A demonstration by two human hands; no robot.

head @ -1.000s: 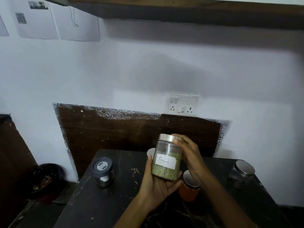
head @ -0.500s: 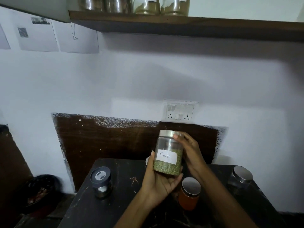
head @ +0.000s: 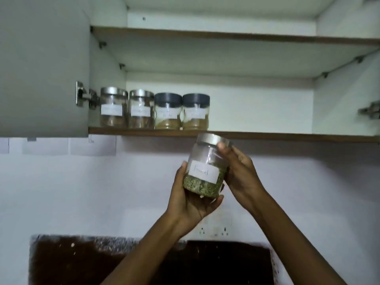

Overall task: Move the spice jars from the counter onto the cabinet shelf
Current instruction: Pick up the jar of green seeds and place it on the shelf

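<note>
Your left hand [head: 191,202] cups the spice jar [head: 206,161] from below, thumb up its left side and fingers wrapped under the base. Your right hand [head: 241,173] grips its upper right side, thumb curled onto the rim of the steel lid. Both hands are clamped on it. The jar is in the air, tilted slightly to the right, its lid just under the front edge of the lower cabinet shelf [head: 267,136]. It is clear, with green seeds filling the lower part and a white handwritten label too blurred to read. Four jars [head: 154,112] stand in a row at the shelf's left end.
</note>
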